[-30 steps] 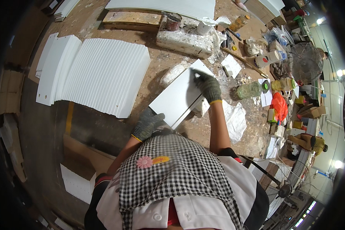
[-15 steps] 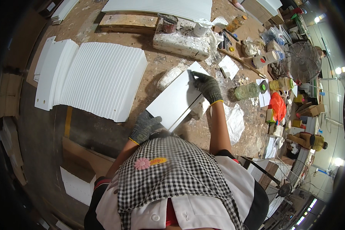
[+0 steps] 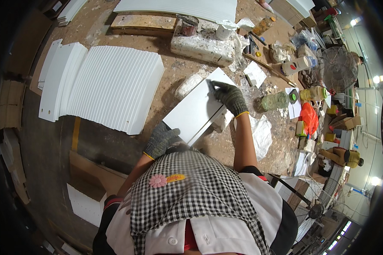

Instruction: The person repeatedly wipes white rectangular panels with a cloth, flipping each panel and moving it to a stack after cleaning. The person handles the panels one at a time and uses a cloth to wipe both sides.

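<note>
A white rectangular panel (image 3: pixel 191 111) with a dark groove along its right side lies slanted in front of me. It rests partly over a white wrapped bundle (image 3: pixel 188 86) on the workbench. My left hand (image 3: pixel 161 138), in a grey knit glove, grips the panel's near left corner. My right hand (image 3: pixel 228 97), gloved alike, is on the panel's far half. Its fingers are pinched together at the face, by a small dark thing I cannot make out. More white cloth or paper shows under the panel's right edge.
Overlapping white panels (image 3: pixel 115 87) are fanned out at the left. Ahead stands a paint-stained white block (image 3: pixel 202 46) with a dark can (image 3: pixel 189 26) on it. To the right are a green-tinted jar (image 3: pixel 274 101), crumpled white cloth (image 3: pixel 259 137), an orange bag (image 3: pixel 309 118) and a fan (image 3: pixel 338 68).
My right hand has shifted very slightly toward me along the panel's face. My left hand and the panel look almost unmoved.
</note>
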A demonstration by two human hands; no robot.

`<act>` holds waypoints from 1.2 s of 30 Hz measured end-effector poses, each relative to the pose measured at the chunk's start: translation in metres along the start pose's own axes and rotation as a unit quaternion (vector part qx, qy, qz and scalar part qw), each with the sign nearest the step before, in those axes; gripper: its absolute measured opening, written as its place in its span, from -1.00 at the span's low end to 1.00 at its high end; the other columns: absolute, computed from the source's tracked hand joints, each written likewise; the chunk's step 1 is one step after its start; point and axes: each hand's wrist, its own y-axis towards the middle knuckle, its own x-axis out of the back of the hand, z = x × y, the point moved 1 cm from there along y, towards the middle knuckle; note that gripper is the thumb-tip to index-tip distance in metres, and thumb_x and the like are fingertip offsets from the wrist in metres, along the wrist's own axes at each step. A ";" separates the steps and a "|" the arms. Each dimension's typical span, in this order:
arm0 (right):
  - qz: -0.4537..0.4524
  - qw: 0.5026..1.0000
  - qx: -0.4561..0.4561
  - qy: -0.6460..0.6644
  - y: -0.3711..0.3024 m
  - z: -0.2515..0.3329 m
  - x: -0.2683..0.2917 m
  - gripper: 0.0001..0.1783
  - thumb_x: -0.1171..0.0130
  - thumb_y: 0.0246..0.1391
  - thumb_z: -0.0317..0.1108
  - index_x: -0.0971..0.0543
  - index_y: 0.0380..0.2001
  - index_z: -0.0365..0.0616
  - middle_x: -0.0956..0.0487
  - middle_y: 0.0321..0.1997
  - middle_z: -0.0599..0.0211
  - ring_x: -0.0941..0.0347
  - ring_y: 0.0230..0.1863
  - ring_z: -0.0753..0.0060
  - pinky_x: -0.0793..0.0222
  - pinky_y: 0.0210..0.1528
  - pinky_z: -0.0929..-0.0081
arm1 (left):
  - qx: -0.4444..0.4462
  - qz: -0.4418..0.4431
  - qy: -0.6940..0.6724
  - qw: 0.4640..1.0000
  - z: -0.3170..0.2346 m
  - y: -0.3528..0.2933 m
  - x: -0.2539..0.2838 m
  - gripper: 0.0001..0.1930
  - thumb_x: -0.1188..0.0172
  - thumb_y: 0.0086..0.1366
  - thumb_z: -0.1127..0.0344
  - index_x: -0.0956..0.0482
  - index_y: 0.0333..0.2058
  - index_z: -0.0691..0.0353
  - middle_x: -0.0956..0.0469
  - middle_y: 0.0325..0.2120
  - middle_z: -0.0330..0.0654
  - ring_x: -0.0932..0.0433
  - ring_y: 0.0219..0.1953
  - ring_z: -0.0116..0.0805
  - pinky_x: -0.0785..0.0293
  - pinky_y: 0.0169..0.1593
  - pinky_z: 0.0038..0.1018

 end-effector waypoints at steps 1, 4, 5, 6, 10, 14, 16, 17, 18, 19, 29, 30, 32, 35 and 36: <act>0.032 0.999 0.013 0.001 0.000 0.000 -0.001 -0.50 -0.37 0.16 -0.50 -0.67 0.20 -0.04 -0.79 -0.19 0.29 -0.60 -0.29 0.60 -0.62 -0.14 0.47 | 0.006 0.017 0.016 1.000 -0.001 0.000 0.000 -0.73 -0.41 0.26 0.28 -0.72 -0.06 0.10 -0.55 -0.10 0.08 -0.59 0.01 0.02 -0.56 0.06 -0.12; 0.017 0.999 0.033 -0.027 0.003 -0.001 0.000 -0.52 -0.36 0.18 -0.49 -0.67 0.19 -0.04 -0.79 -0.21 0.28 -0.60 -0.32 0.58 -0.61 -0.16 0.45 | 0.129 0.030 -0.112 0.985 -0.002 0.002 -0.001 -0.74 -0.40 0.26 0.28 -0.72 -0.07 0.13 -0.55 -0.11 0.08 -0.59 -0.01 0.02 -0.55 0.06 -0.14; -0.019 1.000 0.021 0.001 0.004 0.000 0.000 -0.53 -0.36 0.18 -0.46 -0.68 0.19 -0.02 -0.79 -0.22 0.28 -0.60 -0.33 0.58 -0.61 -0.16 0.45 | 0.119 0.028 -0.127 0.984 -0.002 0.001 0.000 -0.74 -0.40 0.26 0.28 -0.72 -0.08 0.13 -0.55 -0.11 0.08 -0.59 -0.02 0.01 -0.55 0.05 -0.14; -0.053 0.997 0.028 0.039 0.005 0.000 0.001 -0.53 -0.37 0.19 -0.44 -0.68 0.19 0.00 -0.78 -0.23 0.28 -0.60 -0.34 0.59 -0.61 -0.15 0.45 | 0.135 0.019 -0.138 0.981 -0.002 0.002 0.000 -0.74 -0.40 0.27 0.28 -0.72 -0.08 0.14 -0.55 -0.11 0.08 -0.59 -0.02 0.01 -0.55 0.05 -0.15; -0.022 0.999 -0.016 -0.046 0.006 0.002 0.004 -0.57 -0.32 0.23 -0.46 -0.69 0.18 -0.03 -0.78 -0.26 0.28 -0.57 -0.36 0.60 -0.58 -0.20 0.47 | 0.018 0.022 0.014 1.000 0.000 0.000 0.001 -0.75 -0.40 0.29 0.27 -0.71 -0.09 0.18 -0.55 -0.11 0.07 -0.60 -0.05 -0.04 -0.57 0.02 -0.19; -0.046 0.999 0.017 -0.001 0.005 0.001 0.008 -0.53 -0.33 0.21 -0.49 -0.69 0.19 0.07 -0.77 -0.27 0.34 -0.54 -0.37 0.63 -0.56 -0.20 0.50 | 0.066 0.037 -0.017 0.997 0.003 0.001 -0.005 -0.74 -0.40 0.26 0.28 -0.70 -0.09 0.17 -0.56 -0.15 0.05 -0.61 -0.10 -0.04 -0.59 -0.02 -0.20; 0.062 0.998 -0.018 -0.013 0.009 -0.004 0.009 -0.52 -0.34 0.21 -0.49 -0.68 0.20 0.04 -0.77 -0.28 0.33 -0.52 -0.38 0.64 -0.56 -0.21 0.49 | 0.217 0.011 -0.260 0.941 0.005 0.002 -0.010 -0.74 -0.40 0.25 0.28 -0.71 -0.09 0.15 -0.56 -0.18 0.04 -0.61 -0.12 -0.01 -0.59 -0.03 -0.18; 0.064 0.998 -0.020 -0.008 0.012 -0.006 0.010 -0.54 -0.35 0.22 -0.45 -0.68 0.19 0.02 -0.76 -0.30 0.32 -0.51 -0.40 0.64 -0.56 -0.22 0.49 | 0.296 0.013 -0.387 0.873 0.005 0.002 -0.012 -0.74 -0.41 0.25 0.28 -0.71 -0.09 0.14 -0.57 -0.20 0.04 -0.61 -0.13 0.01 -0.59 -0.03 -0.16; 0.014 1.000 0.002 0.004 0.016 -0.008 0.014 -0.56 -0.34 0.23 -0.43 -0.69 0.19 0.01 -0.76 -0.31 0.31 -0.52 -0.40 0.63 -0.56 -0.22 0.49 | 0.323 0.001 -0.393 0.861 0.004 0.003 -0.012 -0.74 -0.41 0.25 0.28 -0.71 -0.10 0.17 -0.58 -0.22 0.02 -0.62 -0.16 -0.02 -0.59 -0.05 -0.17; -0.026 1.000 -0.006 0.002 0.020 -0.011 0.016 -0.57 -0.34 0.23 -0.41 -0.69 0.18 0.00 -0.76 -0.31 0.31 -0.52 -0.41 0.62 -0.56 -0.22 0.49 | 0.328 -0.012 -0.404 0.854 0.003 0.003 -0.012 -0.74 -0.41 0.25 0.29 -0.70 -0.10 0.20 -0.59 -0.25 0.00 -0.62 -0.18 -0.05 -0.60 -0.06 -0.19; -0.118 0.992 0.039 0.025 0.042 -0.024 0.036 -0.53 -0.38 0.20 -0.36 -0.67 0.19 -0.09 -0.77 -0.24 0.29 -0.55 -0.36 0.59 -0.54 -0.20 0.46 | 0.173 0.007 -0.233 0.957 -0.004 0.009 0.002 -0.79 -0.37 0.31 0.29 -0.72 -0.12 0.21 -0.60 -0.20 0.06 -0.64 -0.13 -0.02 -0.59 -0.06 -0.16; -0.086 0.996 0.013 0.025 0.042 -0.024 0.035 -0.53 -0.38 0.19 -0.37 -0.67 0.19 -0.10 -0.78 -0.23 0.28 -0.56 -0.36 0.59 -0.54 -0.20 0.46 | 0.131 0.001 -0.184 0.974 -0.006 0.011 0.004 -0.80 -0.37 0.31 0.30 -0.72 -0.13 0.21 -0.61 -0.20 0.07 -0.64 -0.12 -0.01 -0.59 -0.06 -0.15; -0.041 0.998 0.024 0.028 0.043 -0.023 0.034 -0.54 -0.38 0.19 -0.39 -0.67 0.17 -0.13 -0.79 -0.21 0.26 -0.58 -0.35 0.57 -0.55 -0.19 0.47 | 0.017 -0.010 -0.039 0.999 -0.011 0.012 0.007 -0.79 -0.38 0.30 0.31 -0.71 -0.14 0.28 -0.62 -0.23 0.03 -0.64 -0.16 -0.07 -0.59 -0.08 -0.19; -0.071 0.996 0.019 0.059 0.044 -0.022 0.034 -0.55 -0.36 0.20 -0.38 -0.68 0.17 -0.13 -0.79 -0.19 0.23 -0.60 -0.33 0.56 -0.55 -0.19 0.46 | 0.230 0.011 -0.263 0.937 -0.016 0.013 0.008 -0.75 -0.39 0.29 0.32 -0.67 -0.17 0.37 -0.64 -0.29 -0.01 -0.63 -0.22 -0.16 -0.60 -0.11 -0.24; -0.084 0.994 0.021 0.074 0.043 -0.022 0.034 -0.56 -0.35 0.21 -0.38 -0.68 0.17 -0.12 -0.79 -0.20 0.23 -0.60 -0.34 0.56 -0.55 -0.19 0.46 | 0.253 -0.011 -0.344 0.904 -0.019 0.013 0.007 -0.74 -0.39 0.28 0.32 -0.65 -0.18 0.40 -0.64 -0.31 -0.03 -0.63 -0.23 -0.19 -0.60 -0.13 -0.26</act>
